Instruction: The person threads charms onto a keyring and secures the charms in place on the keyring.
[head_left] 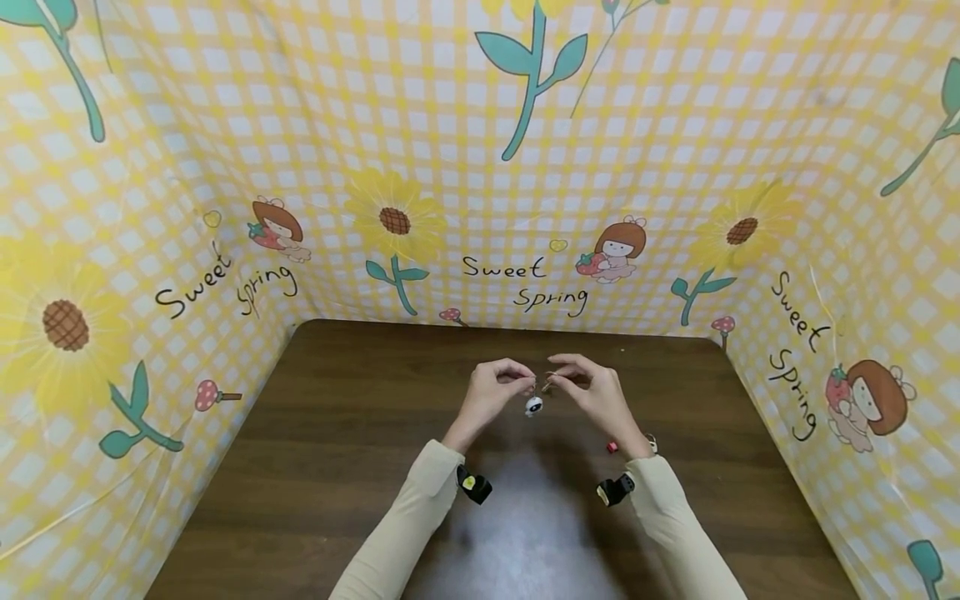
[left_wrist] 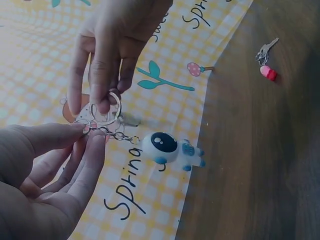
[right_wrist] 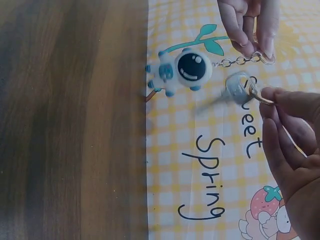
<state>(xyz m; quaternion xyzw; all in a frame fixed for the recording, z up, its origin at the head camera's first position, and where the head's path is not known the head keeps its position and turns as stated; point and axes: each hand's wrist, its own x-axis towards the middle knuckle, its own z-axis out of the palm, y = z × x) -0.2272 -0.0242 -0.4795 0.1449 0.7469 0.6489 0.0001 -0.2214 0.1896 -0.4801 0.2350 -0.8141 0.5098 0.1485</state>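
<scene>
Thumb and fingertips of my left hand [head_left: 495, 392] pinch the small ring [right_wrist: 269, 58] at the end of a metal chain [left_wrist: 116, 134]. From that chain hangs a white and blue astronaut charm [left_wrist: 164, 147] with a dark visor. To the right, my right hand [head_left: 598, 393] pinches a larger metal key ring [right_wrist: 263, 98] between thumb and finger. A silver key [right_wrist: 235, 90], blurred, dangles from this ring. In the right wrist view, the two rings look apart. Both hands are held close together above the brown table [head_left: 360, 400].
Another silver key [left_wrist: 270, 46] with a pink and red charm [left_wrist: 268, 73] lies on the table, near the right wrist in the head view. A yellow checked cloth [head_left: 420, 125] stands around the table's back and sides.
</scene>
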